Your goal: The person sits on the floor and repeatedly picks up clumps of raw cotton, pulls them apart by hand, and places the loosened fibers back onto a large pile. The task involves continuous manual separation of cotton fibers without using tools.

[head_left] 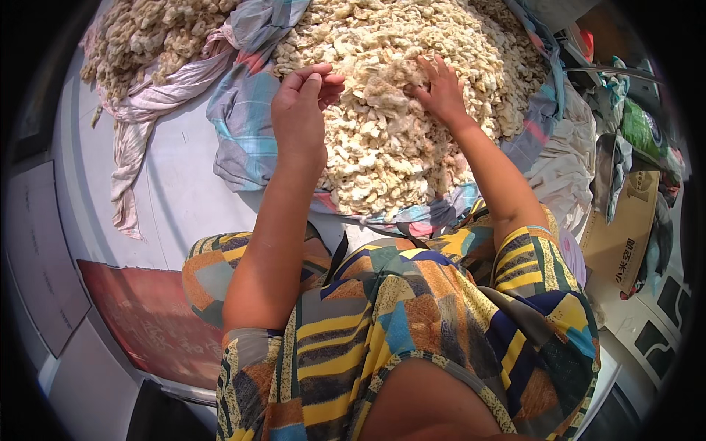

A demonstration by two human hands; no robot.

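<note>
A large heap of cream and brownish fibre tufts, perhaps raw wool or cotton point(380, 165), lies on a blue-grey checked cloth point(242, 121) in front of me. My left hand point(306, 107) is raised over the heap's left side, thumb near the curled fingers; whether a small bit is pinched there is too fine to tell. My right hand point(441, 93) rests on the heap with its fingers spread, beside a fluffy brownish clump point(389, 91) that its thumb touches or nearly touches.
A second, browner heap of tufts point(160, 38) sits on a pale pink cloth point(165, 99) at the upper left. A red mat with writing point(154, 320) lies lower left. On the right are a white crumpled cloth point(571, 160), a flattened cardboard box point(623, 231) and a green bag point(640, 129).
</note>
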